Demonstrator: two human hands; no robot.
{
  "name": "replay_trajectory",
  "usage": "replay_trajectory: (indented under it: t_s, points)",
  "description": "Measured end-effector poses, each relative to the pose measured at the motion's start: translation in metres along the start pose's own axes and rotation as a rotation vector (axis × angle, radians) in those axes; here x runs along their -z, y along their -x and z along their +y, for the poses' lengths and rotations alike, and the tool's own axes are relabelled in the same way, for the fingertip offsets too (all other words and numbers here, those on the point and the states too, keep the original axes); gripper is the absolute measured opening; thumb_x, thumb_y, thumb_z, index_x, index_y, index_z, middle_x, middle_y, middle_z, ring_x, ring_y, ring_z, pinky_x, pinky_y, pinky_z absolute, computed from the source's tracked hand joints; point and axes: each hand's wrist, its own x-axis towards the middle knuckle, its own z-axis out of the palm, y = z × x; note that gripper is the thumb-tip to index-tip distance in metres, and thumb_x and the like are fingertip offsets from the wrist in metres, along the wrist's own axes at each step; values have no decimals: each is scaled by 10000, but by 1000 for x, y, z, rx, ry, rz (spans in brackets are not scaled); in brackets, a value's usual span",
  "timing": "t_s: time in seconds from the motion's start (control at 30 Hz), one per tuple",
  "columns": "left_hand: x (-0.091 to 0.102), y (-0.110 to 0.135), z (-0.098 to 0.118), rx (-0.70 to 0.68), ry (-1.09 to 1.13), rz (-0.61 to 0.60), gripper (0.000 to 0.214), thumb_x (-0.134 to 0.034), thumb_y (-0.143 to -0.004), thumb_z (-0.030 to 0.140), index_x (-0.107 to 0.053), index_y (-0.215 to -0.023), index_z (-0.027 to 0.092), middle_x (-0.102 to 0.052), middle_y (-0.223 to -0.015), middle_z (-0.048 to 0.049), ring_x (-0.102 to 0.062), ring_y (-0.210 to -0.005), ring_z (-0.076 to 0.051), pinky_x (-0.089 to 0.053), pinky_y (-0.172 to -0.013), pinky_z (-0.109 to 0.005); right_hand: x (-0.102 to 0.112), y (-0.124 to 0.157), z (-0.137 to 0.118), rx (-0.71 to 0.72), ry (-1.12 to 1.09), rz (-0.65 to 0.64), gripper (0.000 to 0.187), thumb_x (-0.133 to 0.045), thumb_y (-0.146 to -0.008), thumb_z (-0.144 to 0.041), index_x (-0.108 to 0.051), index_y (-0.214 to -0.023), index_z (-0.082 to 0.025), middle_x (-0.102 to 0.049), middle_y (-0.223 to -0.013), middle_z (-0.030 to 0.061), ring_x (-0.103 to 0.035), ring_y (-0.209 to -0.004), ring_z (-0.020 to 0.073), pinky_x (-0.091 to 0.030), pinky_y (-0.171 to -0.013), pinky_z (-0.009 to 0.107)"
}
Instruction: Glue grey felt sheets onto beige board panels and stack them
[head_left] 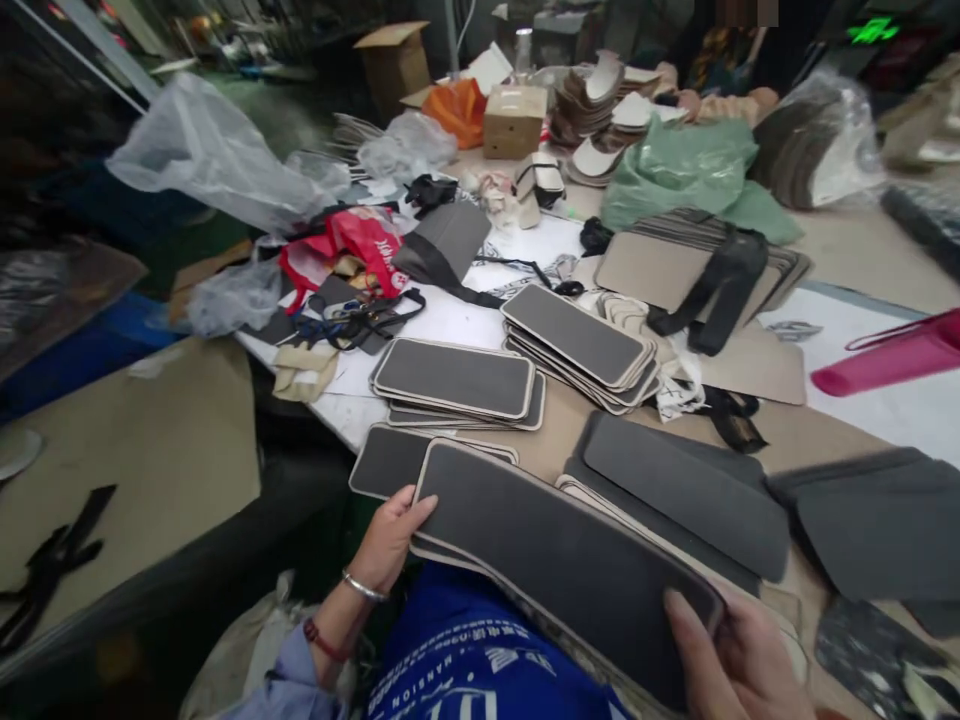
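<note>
A stack of long dark grey panels with beige edging [555, 560] lies across my lap at the table's near edge. My left hand [390, 540] grips its left end, thumb on top, with a bracelet on the wrist. My right hand [731, 660] holds the right end, thumb pressed on the top panel. More of the same panels lie in piles on the table just beyond: one pile [454, 378] at centre, another [577, 340] to its right, and plain grey pieces [686, 495] near my right hand.
The worktable [862, 250] is cluttered: black straps [712, 285], a beige board stack [660, 265], a green bag [682, 170], a red bag [360, 240], a cardboard box [514, 120], a pink object [892, 355] at right. A low brown surface [150, 440] lies left.
</note>
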Motion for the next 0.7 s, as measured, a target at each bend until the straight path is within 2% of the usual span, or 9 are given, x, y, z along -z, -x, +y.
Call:
replay_trajectory:
  t_s: [0.1, 0.3, 0.43, 0.57, 0.7]
  points:
    - [28, 0, 8, 10, -29, 59, 400, -701, -627, 365, -593, -925, 121, -687, -835, -64, -636, -821, -220, -468, -828, -388, -40, -20, -6, -177, -56, -38, 308, -549, -761, -468, -572, -904, -197, -659, -769, 36, -604, -647, 184, -484, -534, 276]
    - [68, -16, 25, 87, -53, 105, 454, -718, -563, 358, -565, -924, 129, -683, -819, -61, -638, -786, -224, -485, -759, -370, -113, -33, -1, -222, -103, -131, 287, -509, -768, -458, -533, -884, -198, -602, -789, 28, -564, -738, 189, -462, -657, 314]
    - [92, -35, 37, 67, -149, 134, 463, -695, -556, 370, -561, -928, 131, -672, -801, -45, -628, -764, -218, -483, -742, -359, -155, -36, -3, -260, -78, -143, 265, -477, -774, -462, -497, -835, -205, -562, -748, 20, -542, -720, 195, -452, -675, 331]
    - [116, -61, 37, -2, -380, 171, 411, -623, -595, 400, -574, -911, 141, -646, -797, -47, -603, -780, -230, -483, -736, -380, -187, -41, -2, -275, 27, -109, 265, -456, -783, -452, -504, -846, -199, -570, -773, 37, -542, -724, 206, -448, -700, 349]
    - [133, -80, 22, -150, -757, 389, 413, -596, -548, 455, -599, -841, 164, -591, -887, -91, -543, -938, -298, -448, -824, -454, -209, -44, 12, -223, 182, -58, 347, -458, -787, -428, -526, -986, -153, -589, -916, 109, -546, -855, 248, -430, -803, 419]
